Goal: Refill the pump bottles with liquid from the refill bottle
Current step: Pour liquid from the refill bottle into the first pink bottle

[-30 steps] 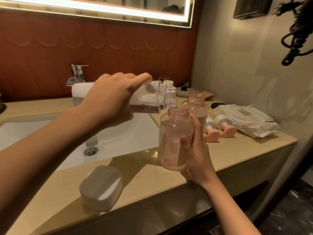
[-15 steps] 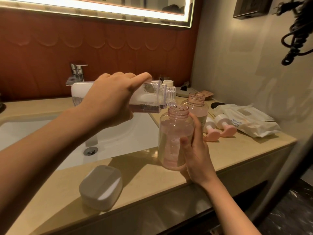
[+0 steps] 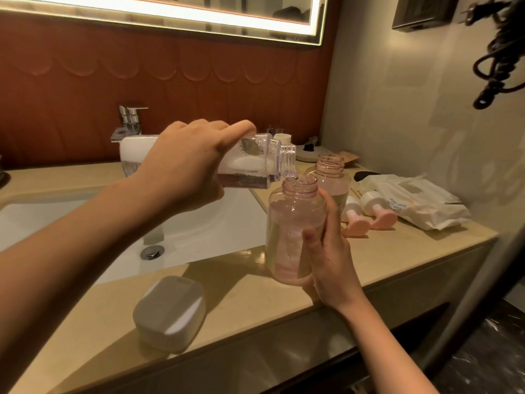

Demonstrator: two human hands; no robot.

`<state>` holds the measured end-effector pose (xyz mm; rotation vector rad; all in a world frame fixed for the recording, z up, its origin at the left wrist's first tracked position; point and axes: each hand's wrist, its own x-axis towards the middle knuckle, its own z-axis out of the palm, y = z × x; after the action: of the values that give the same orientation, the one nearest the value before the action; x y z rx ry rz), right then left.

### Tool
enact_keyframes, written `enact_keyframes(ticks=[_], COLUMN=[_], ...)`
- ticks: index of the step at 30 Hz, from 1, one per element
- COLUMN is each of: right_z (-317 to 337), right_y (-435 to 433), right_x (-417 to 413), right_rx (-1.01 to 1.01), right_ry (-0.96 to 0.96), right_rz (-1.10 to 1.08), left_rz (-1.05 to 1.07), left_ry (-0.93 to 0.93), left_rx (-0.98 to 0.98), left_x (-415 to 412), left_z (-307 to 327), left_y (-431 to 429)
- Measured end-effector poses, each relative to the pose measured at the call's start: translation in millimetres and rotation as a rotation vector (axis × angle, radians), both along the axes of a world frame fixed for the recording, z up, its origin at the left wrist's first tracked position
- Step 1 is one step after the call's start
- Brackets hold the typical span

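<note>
Over the smooth beige counter (image 3: 241, 308), little has changed since a moment ago. The left hand (image 3: 184, 169) wraps the clear refill bottle (image 3: 255, 163), which lies nearly level, its threaded lip dipping a touch lower over the rounded, pink-tinted pump bottle (image 3: 292, 223). The right hand (image 3: 329, 257) clasps that bottle.

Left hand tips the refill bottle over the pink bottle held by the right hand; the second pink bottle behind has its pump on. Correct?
No: the head view shows the second pink bottle open-necked, both pump heads lying on the counter.
</note>
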<state>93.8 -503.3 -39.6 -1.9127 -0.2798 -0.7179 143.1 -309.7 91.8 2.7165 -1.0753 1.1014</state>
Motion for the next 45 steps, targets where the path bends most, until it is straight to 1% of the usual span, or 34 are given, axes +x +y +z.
enact_keyframes(ticks=[19, 45], right_z=[1.3, 0.8], right_y=[0.3, 0.5], right_x=[-0.7, -1.4], right_rx=[0.018, 0.008], right_ry=[-0.001, 0.000], right_rz=[0.028, 0.011], left_rz=[-0.001, -0.019], left_ry=[-0.004, -0.016], left_rx=[0.009, 0.006], left_x=[0.8, -0.4], left_z=[0.7, 1.8], left_y=[0.3, -0.5])
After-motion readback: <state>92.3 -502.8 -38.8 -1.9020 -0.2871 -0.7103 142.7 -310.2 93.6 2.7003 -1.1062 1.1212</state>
